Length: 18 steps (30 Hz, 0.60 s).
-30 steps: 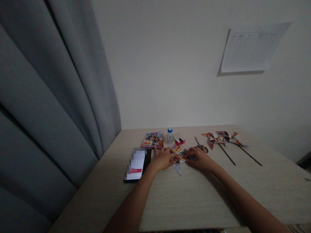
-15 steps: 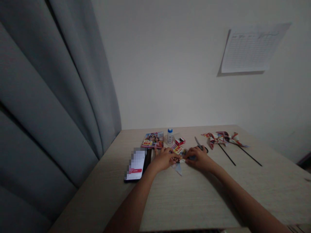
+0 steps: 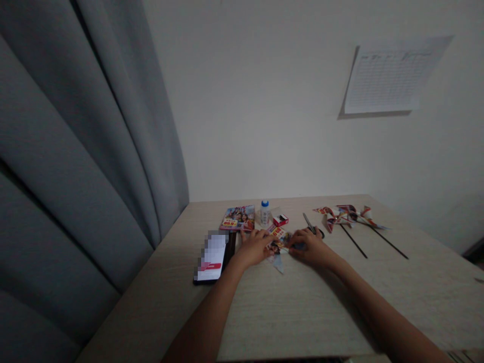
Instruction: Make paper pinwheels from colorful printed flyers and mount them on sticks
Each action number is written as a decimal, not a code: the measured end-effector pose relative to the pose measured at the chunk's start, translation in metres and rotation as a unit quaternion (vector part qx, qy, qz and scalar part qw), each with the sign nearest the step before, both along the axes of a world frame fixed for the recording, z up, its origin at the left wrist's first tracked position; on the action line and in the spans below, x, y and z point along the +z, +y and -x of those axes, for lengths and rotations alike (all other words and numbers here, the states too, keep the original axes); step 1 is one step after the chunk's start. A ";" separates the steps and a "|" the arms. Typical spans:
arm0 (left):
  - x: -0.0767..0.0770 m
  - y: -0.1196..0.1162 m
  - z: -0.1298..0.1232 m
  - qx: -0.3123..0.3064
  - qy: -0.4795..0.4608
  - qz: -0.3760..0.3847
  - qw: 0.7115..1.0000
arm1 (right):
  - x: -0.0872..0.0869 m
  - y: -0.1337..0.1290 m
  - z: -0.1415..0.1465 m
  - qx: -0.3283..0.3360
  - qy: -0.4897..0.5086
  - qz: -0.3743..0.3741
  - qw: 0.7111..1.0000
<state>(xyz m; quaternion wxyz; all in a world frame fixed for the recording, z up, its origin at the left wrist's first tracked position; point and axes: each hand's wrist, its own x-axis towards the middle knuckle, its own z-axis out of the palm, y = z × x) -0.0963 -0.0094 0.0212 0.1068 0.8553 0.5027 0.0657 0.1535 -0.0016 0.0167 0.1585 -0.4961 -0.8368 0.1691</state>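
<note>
A cut piece of colourful printed paper (image 3: 278, 260) lies on the table between my hands, its pointed flaps spreading out. My left hand (image 3: 257, 247) presses and grips its left side with bent fingers. From the right, my right hand (image 3: 306, 245) pinches the paper's edge near the middle; the fingertips hide part of it. Just behind my right hand lie scissors (image 3: 309, 222) with dark handles. Two paper pinwheels (image 3: 336, 218) on black sticks rest farther right.
A white glue bottle (image 3: 264, 214) with a blue cap stands at the back beside a small red box (image 3: 280, 220). A printed leaflet (image 3: 238, 218) lies behind my left hand. Left of that forearm is a phone (image 3: 212, 257) with a lit screen. A grey curtain (image 3: 94, 176) hangs along the left.
Both hands stay nearly in place. The fingers have shifted slightly on the paper, and its middle shows a little differently between them.
</note>
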 end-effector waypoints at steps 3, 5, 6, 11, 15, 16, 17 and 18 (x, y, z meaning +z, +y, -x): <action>-0.001 0.000 0.000 -0.002 0.003 -0.005 1.000 | 0.000 0.001 0.000 0.000 -0.003 0.004 1.000; 0.000 -0.001 -0.001 -0.006 0.008 -0.001 1.000 | 0.000 0.002 0.000 -0.001 -0.006 0.008 1.000; 0.001 -0.001 -0.001 -0.007 0.010 0.005 1.000 | 0.000 0.002 0.000 -0.001 -0.007 0.010 1.000; 0.006 -0.001 0.000 -0.011 0.001 0.028 1.000 | 0.000 0.000 0.000 0.003 -0.005 0.001 1.000; 0.007 -0.001 -0.001 -0.006 0.004 0.030 1.000 | 0.001 0.000 0.000 0.005 -0.011 0.001 1.000; 0.007 0.000 -0.001 -0.005 0.007 0.032 0.999 | 0.002 0.000 0.000 0.006 -0.011 0.003 1.000; 0.007 0.000 -0.001 -0.004 0.010 0.034 0.999 | 0.002 -0.001 0.000 0.006 -0.010 0.004 1.000; 0.007 0.000 -0.001 -0.004 0.013 0.035 0.999 | 0.002 -0.001 0.001 0.005 -0.010 0.003 1.000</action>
